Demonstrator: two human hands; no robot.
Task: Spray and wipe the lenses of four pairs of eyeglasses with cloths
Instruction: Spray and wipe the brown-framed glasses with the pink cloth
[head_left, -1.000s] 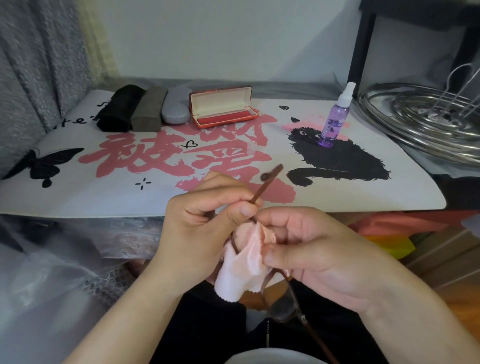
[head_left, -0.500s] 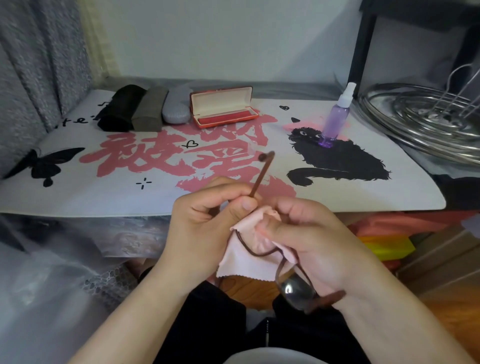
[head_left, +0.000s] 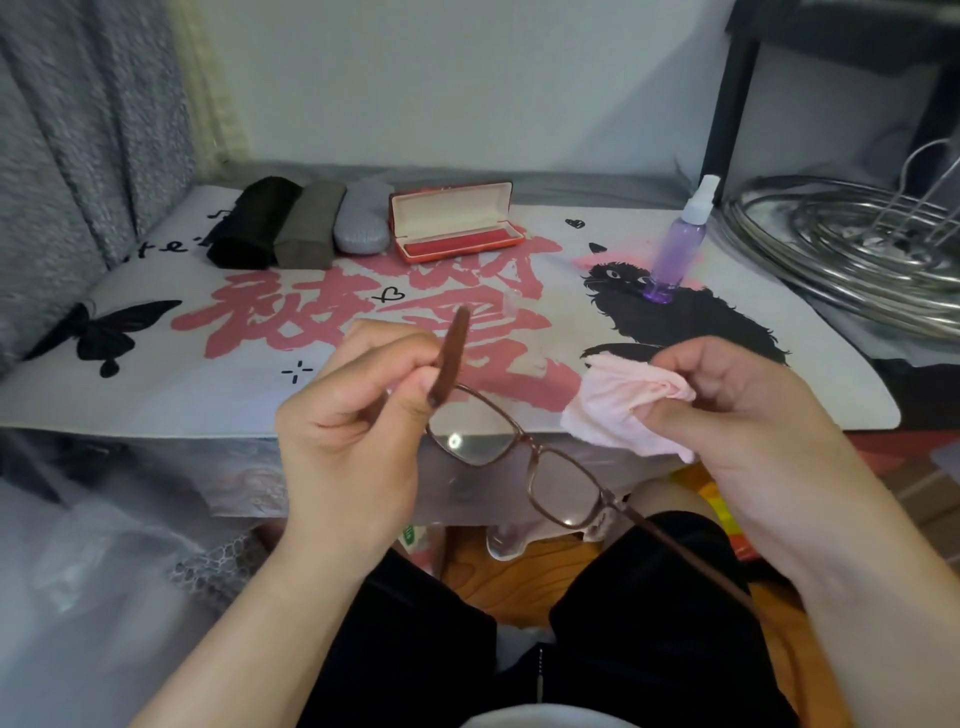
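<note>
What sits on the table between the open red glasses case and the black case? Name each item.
In the head view, two closed cases lie between the open red case and the black case: an olive-grey one, then a light grey one.

We read large pink brush-stroke Chinese characters across the white printed table mat (head_left: 156, 405); the clearest looks like 被, and the hands partly hide the rest. At its far left edge we make out small black letters "te".
</note>
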